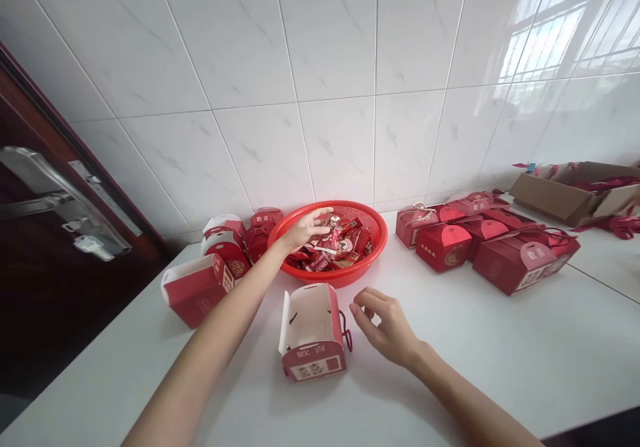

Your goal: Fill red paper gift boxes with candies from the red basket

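My left hand (306,230) reaches over the red plastic basket (379,247), fingers apart at the left side of a heap of red-wrapped candies (345,244). Nothing shows in its grip. In front of the basket stands a small red gift box (316,360) with its top open. Its white inside is bare, and a dark red cord loop sticks out on the right. To the right of this box, my right hand (383,320) hovers by the cord with loosely curled fingers, the thumb apart from them, holding nothing visible.
Several red boxes stand left of the basket, one open box (193,294) nearest me. More closed red boxes (510,260) are grouped at right. Behind them lies a cardboard carton (550,197) with red ribbons. A tiled wall (335,147) backs the white table (425,400); a door handle (40,200) is at left.
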Demonstrator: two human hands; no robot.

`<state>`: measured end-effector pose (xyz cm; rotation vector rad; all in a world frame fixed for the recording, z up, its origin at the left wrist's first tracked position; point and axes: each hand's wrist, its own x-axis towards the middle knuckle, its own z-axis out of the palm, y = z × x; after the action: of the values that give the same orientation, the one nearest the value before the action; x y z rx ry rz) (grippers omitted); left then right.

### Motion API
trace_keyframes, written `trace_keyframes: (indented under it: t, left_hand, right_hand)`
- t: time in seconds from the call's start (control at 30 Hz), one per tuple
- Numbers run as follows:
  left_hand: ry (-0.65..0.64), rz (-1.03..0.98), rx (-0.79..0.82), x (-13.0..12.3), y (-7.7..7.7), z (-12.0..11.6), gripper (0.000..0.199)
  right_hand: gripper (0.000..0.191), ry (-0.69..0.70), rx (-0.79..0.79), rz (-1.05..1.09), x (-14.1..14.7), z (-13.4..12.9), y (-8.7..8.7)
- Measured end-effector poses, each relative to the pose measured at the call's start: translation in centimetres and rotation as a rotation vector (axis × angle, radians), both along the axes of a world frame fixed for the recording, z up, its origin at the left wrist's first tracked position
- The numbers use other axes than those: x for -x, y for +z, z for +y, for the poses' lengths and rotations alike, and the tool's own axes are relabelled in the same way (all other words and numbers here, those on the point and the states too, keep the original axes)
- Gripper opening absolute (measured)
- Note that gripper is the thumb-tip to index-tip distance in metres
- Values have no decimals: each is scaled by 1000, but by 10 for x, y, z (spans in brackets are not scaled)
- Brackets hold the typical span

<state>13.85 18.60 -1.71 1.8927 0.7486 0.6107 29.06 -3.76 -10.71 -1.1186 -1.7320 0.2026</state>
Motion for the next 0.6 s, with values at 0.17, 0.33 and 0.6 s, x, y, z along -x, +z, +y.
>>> trace_keyframes:
  t: [0.17, 0.33, 0.6]
  left_hand:
    - [-25, -77, 58, 4, -2, -14, 77]
    - [-26, -202, 99, 4, -2, -27, 81]
    - [-68, -448, 235, -3, 6, -53, 66]
  right_hand:
    - [19, -33, 57, 214, -7, 6, 7]
    - [18, -43, 100, 473, -12, 23, 30]
    - [49, -7, 322, 754, -5, 75, 66]
